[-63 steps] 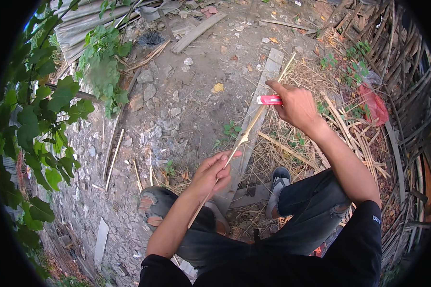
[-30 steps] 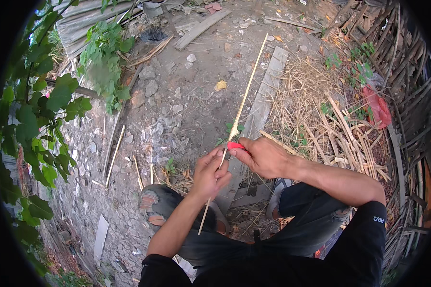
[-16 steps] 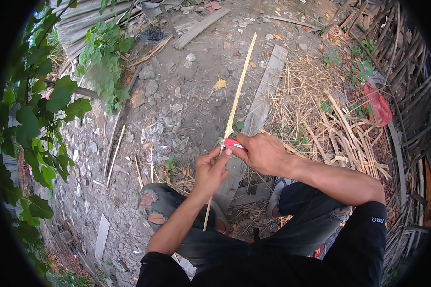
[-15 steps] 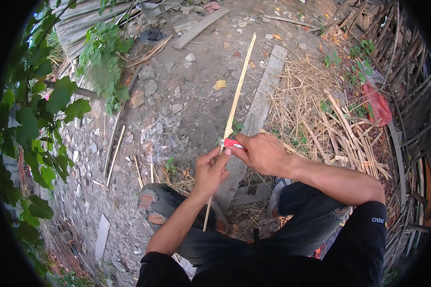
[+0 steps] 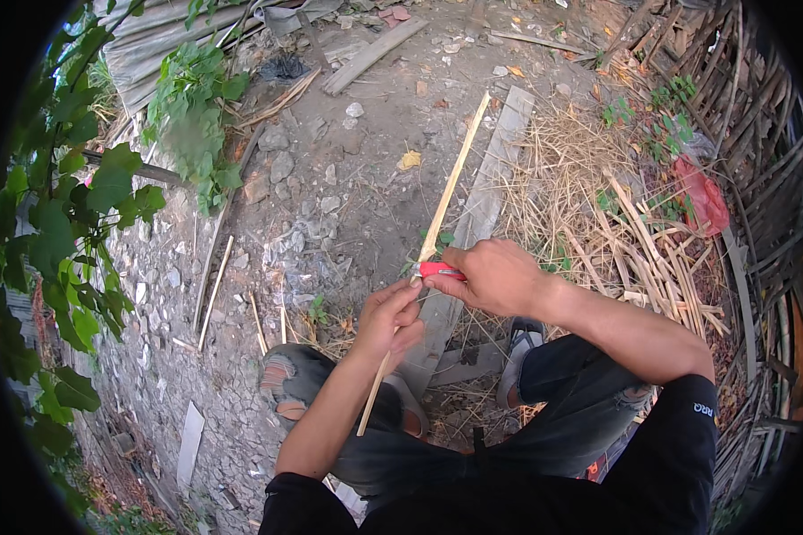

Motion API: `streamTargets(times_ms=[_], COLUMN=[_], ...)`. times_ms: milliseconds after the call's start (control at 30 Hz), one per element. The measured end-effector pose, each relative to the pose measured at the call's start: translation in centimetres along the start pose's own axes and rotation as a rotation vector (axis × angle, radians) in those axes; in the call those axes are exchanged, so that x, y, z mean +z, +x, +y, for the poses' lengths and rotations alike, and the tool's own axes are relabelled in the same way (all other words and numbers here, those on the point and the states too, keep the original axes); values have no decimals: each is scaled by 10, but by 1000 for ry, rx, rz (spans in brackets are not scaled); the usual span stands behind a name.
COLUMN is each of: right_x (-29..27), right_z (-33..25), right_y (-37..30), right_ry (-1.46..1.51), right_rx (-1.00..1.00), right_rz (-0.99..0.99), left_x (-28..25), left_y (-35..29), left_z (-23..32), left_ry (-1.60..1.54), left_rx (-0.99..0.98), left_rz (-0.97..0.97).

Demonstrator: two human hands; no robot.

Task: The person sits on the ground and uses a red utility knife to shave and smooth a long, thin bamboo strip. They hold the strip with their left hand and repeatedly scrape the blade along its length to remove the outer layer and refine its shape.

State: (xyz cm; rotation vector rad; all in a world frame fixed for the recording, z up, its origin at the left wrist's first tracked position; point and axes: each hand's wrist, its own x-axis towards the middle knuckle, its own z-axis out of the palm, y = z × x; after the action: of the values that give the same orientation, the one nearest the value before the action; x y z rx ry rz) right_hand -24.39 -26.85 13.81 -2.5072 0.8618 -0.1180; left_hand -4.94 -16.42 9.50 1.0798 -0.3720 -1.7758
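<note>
A long pale strip of split wood or bamboo [image 5: 457, 174] slants away from me over the ground, its thin near end hanging over my left leg. My left hand [image 5: 389, 323] is closed around it, thumb toward the blade. My right hand [image 5: 501, 278] grips a red-handled knife [image 5: 437, 269] held across the strip just beyond the left fingertips. The blade meets the wood there, though most of it is hidden. Both hands are close together above a weathered grey plank [image 5: 492, 178] lying on the ground.
Dry straw and shavings [image 5: 558, 169] cover the ground right of the plank, with a pile of split sticks [image 5: 656, 250] and a red plastic bag [image 5: 703, 198] beyond. A stick fence [image 5: 767, 143] stands at the right. Leafy vines [image 5: 58, 232] hang at the left; stones litter the dirt.
The strip has been drawn back toward me and its far tip has swung slightly right. My left hand has come a little nearer and turned; the knife has hardly moved.
</note>
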Motion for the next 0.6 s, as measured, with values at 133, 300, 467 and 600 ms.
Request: streamTargets(times_ms=[133,300,467,600], right_x=[-21,-14,14,16], right_z=[11,-1,-11,-15], right_y=[-2,0,-4,-4], right_ry=[433,834,696,712], right_rx=[39,311,47,75], right_rz=[-194,116,163,85], left_x=[-17,-3,6,0], left_y=[5,3,22,23], left_z=[-7,-18,-26,-27], left_ry=[51,420,398,354], left_rx=[216,575,779,679], left_rz=[3,64,11,-40])
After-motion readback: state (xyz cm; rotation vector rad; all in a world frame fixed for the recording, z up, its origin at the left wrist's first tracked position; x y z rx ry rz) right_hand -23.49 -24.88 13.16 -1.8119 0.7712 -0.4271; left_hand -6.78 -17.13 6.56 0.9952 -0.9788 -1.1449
